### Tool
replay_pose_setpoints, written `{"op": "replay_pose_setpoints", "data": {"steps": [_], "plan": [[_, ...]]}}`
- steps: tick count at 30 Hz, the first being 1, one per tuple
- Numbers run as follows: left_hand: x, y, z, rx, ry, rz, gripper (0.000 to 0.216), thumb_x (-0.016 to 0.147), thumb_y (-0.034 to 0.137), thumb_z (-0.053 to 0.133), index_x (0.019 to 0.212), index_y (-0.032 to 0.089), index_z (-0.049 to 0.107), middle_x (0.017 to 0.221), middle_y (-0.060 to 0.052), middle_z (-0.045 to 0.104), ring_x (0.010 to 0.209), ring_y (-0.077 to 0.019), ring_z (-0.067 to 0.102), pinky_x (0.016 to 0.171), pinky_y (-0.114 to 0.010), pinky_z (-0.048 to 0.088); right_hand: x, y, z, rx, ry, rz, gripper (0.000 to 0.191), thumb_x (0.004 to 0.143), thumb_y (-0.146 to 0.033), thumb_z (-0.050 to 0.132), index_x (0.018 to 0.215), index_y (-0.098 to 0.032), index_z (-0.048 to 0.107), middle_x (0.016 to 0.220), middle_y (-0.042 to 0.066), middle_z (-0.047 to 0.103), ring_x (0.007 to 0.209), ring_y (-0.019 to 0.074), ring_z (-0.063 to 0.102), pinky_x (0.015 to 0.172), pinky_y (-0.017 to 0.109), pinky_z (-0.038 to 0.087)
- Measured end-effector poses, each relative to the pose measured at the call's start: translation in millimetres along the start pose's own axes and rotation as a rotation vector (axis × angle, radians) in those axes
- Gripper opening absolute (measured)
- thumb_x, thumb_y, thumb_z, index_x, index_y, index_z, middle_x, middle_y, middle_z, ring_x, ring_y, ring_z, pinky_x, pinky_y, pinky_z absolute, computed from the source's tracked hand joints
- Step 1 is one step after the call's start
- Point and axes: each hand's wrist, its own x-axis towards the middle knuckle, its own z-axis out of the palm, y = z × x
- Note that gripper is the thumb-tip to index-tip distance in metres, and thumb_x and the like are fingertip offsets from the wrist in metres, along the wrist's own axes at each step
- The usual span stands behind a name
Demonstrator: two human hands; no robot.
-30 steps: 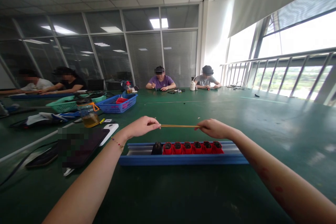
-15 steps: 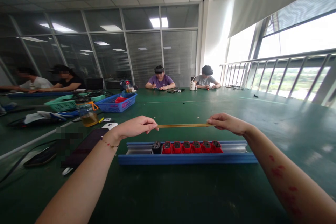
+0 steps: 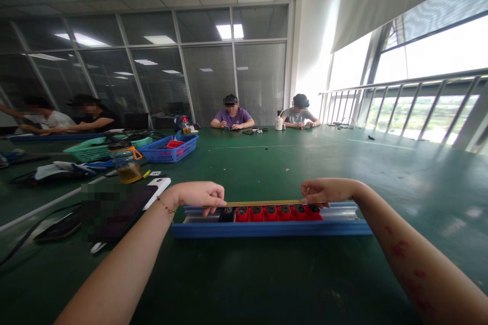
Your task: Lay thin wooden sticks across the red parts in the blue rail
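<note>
A thin brass-coloured strip [image 3: 263, 203], with parallel lines along it, stretches level between my two hands. Its left end is pinched in the fingers of my left hand [image 3: 201, 194]; the thumb and fingers of my right hand [image 3: 322, 190] close on its other end. Below sits a blue-edged metal rail [image 3: 270, 230]. Several red blocks [image 3: 285, 214] with black tops stand in a row in the rail's channel, and a black block [image 3: 227, 216] adjoins their left end. The strip runs along the back of that row; whether it touches the blocks I cannot tell.
To the left lie a dark tablet or phone [image 3: 127, 213], a white device [image 3: 158, 190] and a jar of amber liquid [image 3: 128, 167]. Beyond are a blue basket [image 3: 171, 152] and a green basket [image 3: 89, 150]. Co-workers sit across the green table [image 3: 244, 274] and at far left.
Both my hands have lowered the strip from above and behind the rail to the level of the block tops. The rail and blocks stay in place.
</note>
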Motion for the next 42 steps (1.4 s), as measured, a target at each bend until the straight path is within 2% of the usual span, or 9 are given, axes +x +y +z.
{"op": "replay_pose_setpoints", "data": {"steps": [8, 16, 20, 25, 30, 36, 42], "plan": [[2, 0, 0, 0.001, 0.005, 0.013, 0.039, 0.073, 0.056, 0.051, 0.078, 0.018, 0.051, 0.07, 0.0, 0.062, 0.053, -0.0105, 0.057, 0.052, -0.02, 0.04, -6, -5, -3, -0.165, 0.066, 0.07, 0.043, 0.075, -0.061, 0.046, 0.081, -0.019, 0.045, 0.07, 0.003, 0.061, 0.058, 0.015, 0.057, 0.05, 0.024, 0.041], [9, -8, 1, 0.027, -0.028, -0.01, 0.037, 0.074, 0.054, 0.051, 0.083, 0.018, 0.052, 0.076, 0.0, 0.064, 0.055, -0.0103, 0.058, 0.056, -0.021, 0.042, 1, 7, -1, -0.231, 0.043, 0.121, 0.05, 0.071, -0.066, 0.046, 0.089, -0.02, 0.05, 0.079, 0.002, 0.063, 0.063, 0.0179, 0.061, 0.053, 0.025, 0.042], [6, -5, 0, 0.09, -0.005, -0.005, 0.037, 0.075, 0.053, 0.05, 0.087, 0.018, 0.055, 0.076, 0.0, 0.066, 0.065, -0.0124, 0.06, 0.06, -0.021, 0.042, 1, 10, -2, -0.213, 0.033, 0.115, 0.05, 0.072, -0.065, 0.045, 0.091, -0.02, 0.051, 0.081, 0.003, 0.064, 0.066, 0.0184, 0.061, 0.054, 0.025, 0.042], [0, 4, -5, 0.248, 0.109, -0.015, 0.035, 0.074, 0.049, 0.05, 0.087, 0.02, 0.063, 0.084, 0.001, 0.066, 0.074, -0.0133, 0.057, 0.06, -0.018, 0.041, 0, 6, -3, -0.264, 0.068, 0.075, 0.051, 0.073, -0.064, 0.045, 0.093, -0.018, 0.055, 0.081, 0.005, 0.063, 0.071, 0.0195, 0.06, 0.057, 0.026, 0.042], [-4, 5, -7, 0.328, 0.138, -0.002, 0.035, 0.075, 0.046, 0.048, 0.087, 0.02, 0.068, 0.083, 0.001, 0.068, 0.071, -0.0131, 0.057, 0.059, -0.018, 0.039, -1, 0, -3, -0.327, 0.153, 0.029, 0.044, 0.074, -0.059, 0.048, 0.089, -0.018, 0.059, 0.085, 0.005, 0.063, 0.074, 0.0192, 0.058, 0.06, 0.026, 0.042], [-5, 2, -7, 0.363, 0.144, 0.018, 0.03, 0.073, 0.041, 0.049, 0.083, 0.021, 0.069, 0.079, 0.001, 0.068, 0.068, -0.013, 0.057, 0.059, -0.019, 0.039, -7, -4, -4, -0.347, 0.184, -0.011, 0.033, 0.075, -0.047, 0.052, 0.09, -0.019, 0.06, 0.082, 0.003, 0.064, 0.074, 0.0178, 0.059, 0.062, 0.025, 0.044], [-6, 7, -5, 0.349, 0.143, 0.011, 0.027, 0.073, 0.039, 0.049, 0.083, 0.021, 0.066, 0.077, 0.002, 0.066, 0.067, -0.0126, 0.056, 0.054, -0.018, 0.038, -19, -6, -10, -0.378, 0.199, 0.031, 0.028, 0.072, -0.037, 0.054, 0.093, -0.02, 0.062, 0.082, 0.003, 0.064, 0.074, 0.0174, 0.059, 0.061, 0.025, 0.044]]}}
